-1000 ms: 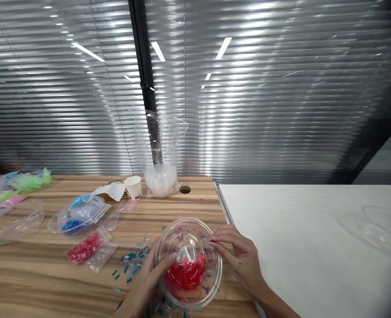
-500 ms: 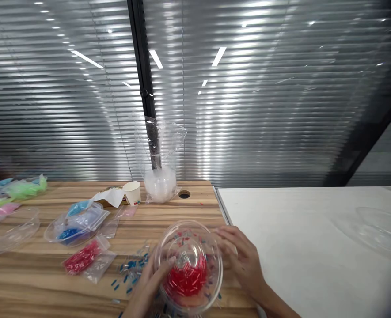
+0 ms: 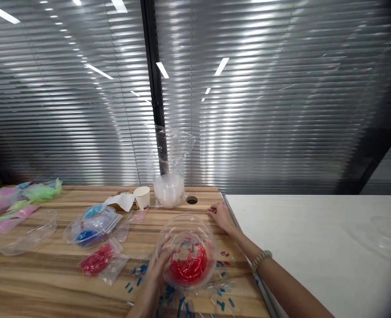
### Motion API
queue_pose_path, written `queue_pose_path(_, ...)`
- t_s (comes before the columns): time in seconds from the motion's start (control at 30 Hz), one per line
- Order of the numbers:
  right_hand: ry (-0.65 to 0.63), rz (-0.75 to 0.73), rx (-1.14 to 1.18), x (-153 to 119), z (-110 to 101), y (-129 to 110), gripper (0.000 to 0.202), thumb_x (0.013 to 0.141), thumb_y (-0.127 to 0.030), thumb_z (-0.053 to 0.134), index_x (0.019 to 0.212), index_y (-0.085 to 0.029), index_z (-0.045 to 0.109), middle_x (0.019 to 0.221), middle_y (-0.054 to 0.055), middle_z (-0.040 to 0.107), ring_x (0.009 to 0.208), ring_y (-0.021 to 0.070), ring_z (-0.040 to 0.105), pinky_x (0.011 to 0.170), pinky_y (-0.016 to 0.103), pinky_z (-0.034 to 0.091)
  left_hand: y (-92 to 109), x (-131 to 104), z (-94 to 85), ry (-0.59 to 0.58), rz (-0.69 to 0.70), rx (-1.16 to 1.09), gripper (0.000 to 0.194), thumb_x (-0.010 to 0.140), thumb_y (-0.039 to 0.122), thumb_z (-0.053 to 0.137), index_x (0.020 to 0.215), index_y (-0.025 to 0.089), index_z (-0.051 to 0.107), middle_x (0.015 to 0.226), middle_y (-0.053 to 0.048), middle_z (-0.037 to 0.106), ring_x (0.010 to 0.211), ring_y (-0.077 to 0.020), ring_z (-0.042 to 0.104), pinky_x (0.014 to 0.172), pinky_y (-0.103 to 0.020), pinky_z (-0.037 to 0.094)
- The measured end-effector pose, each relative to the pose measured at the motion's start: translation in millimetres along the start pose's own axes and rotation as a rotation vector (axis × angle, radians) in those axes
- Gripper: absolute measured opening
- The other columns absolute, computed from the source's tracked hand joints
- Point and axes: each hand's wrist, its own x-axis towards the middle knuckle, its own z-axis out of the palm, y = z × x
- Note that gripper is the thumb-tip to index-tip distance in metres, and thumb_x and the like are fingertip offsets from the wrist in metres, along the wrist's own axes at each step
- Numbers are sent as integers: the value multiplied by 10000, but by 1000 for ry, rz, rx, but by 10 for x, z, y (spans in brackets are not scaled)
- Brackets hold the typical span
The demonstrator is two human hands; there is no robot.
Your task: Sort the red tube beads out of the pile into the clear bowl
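Observation:
My left hand (image 3: pixel 158 269) grips the left side of a clear round plastic bowl (image 3: pixel 211 236), thumb over its rim. Inside the bowl lies a heap of short red tube beads (image 3: pixel 188 268), with a few blue ones among them. My right hand (image 3: pixel 221 216) is stretched forward to the table beyond the bowl, its fingertips pinched together at the wood; whatever is between them is too small to name. Loose blue tube beads (image 3: pixel 221 304) are scattered around and below the bowl, and a few red beads (image 3: pixel 225 254) lie to its right.
To the left lie a bag of red beads (image 3: pixel 97 259), a clear dish (image 3: pixel 70 236) with blue beads and bags, and another clear dish (image 3: pixel 32 247). Farther back stand a paper cup (image 3: pixel 142 198) and bagged bowls (image 3: pixel 169 190). A white table (image 3: pixel 297 247) adjoins on the right.
My right hand has let go of the bowl and reached forward to the table, fingers closing in a pinch. My left hand still holds the bowl. The view has shifted slightly.

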Motion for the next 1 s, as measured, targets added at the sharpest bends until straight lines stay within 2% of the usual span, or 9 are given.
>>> queue_pose_path(0.2, 1, 58, -37, 84, 107, 51, 145, 738, -91, 574, 644, -139, 674, 756, 105, 687, 787, 215, 612, 756, 300, 437, 68, -20, 22, 16, 20, -23, 775, 592, 533, 744, 1227, 170, 490, 894, -82, 692, 936, -298, 647, 767, -369, 490)
queue_pose_path(0.33, 3, 63, -13, 86, 88, 30, 163, 705, -71, 582, 570, -146, 634, 721, 109, 683, 775, 227, 610, 747, 316, 430, 133, -87, 66, 18, 33, -16, 798, 580, 544, 746, 1234, 156, 505, 919, -99, 694, 1009, -316, 622, 791, -369, 489)
queue_pose_path(0.47, 18, 47, 73, 44, 7, -70, 152, 708, -98, 583, 571, -150, 625, 702, 100, 685, 730, 224, 624, 712, 317, 450, 228, -209, 124, 35, 61, -22, 772, 619, 524, 730, 1253, 145, 507, 936, -102, 699, 1134, -310, 561, 893, -366, 464)
queue_pose_path(0.6, 42, 18, 214, -42, -218, -382, 210, 827, -292, 537, 760, -149, 675, 774, 85, 706, 712, 205, 643, 660, 307, 488, 318, -302, 142, 26, 105, 3, 634, 662, 450, 730, 1202, 157, 572, 1111, -114, 662, 1219, -304, 501, 999, -375, 402)
queue_pose_path(0.7, 47, -83, 411, -162, -479, -753, 285, 821, -431, 582, 834, -167, 691, 863, 79, 711, 783, 202, 650, 672, 294, 509, 339, -314, 129, 49, 109, 23, 588, 666, 425, 736, 1183, 185, 593, 1242, -104, 598, 1240, -311, 479, 1019, -388, 385)
queue_pose_path(0.77, 15, -204, 519, -260, -645, -997, 250, 796, -425, 638, 795, -183, 702, 841, 68, 712, 757, 192, 642, 646, 285, 508, 338, -303, 120, 71, 85, 11, 612, 671, 433, 731, 1214, 203, 565, 1256, -99, 590, 1235, -309, 485, 1005, -396, 399)
queue_pose_path(0.87, -107, -411, 436, -403, -808, -1241, 179, 808, -377, 653, 766, -216, 720, 801, 41, 714, 743, 180, 629, 647, 290, 501, 356, -293, 126, 82, 43, -34, 646, 700, 436, 706, 1274, 226, 495, 1265, -91, 580, 1235, -292, 489, 975, -390, 429)
queue_pose_path(0.93, -173, -485, 446, -475, -848, -1293, 156, 843, -346, 622, 816, -235, 727, 820, 30, 719, 839, 190, 635, 750, 320, 511, 393, -297, 142, 86, 28, -68, 639, 736, 422, 678, 1304, 231, 455, 1281, -92, 566, 1228, -286, 498, 946, -384, 453)
queue_pose_path(1.0, -153, -476, 499, -521, -842, -1268, 163, 871, -330, 585, 894, -242, 721, 895, 33, 720, 900, 191, 635, 802, 335, 514, 445, -306, 163, 109, 18, -110, 589, 782, 387, 635, 1316, 232, 439, 1307, -93, 545, 1209, -277, 518, 907, -370, 482)
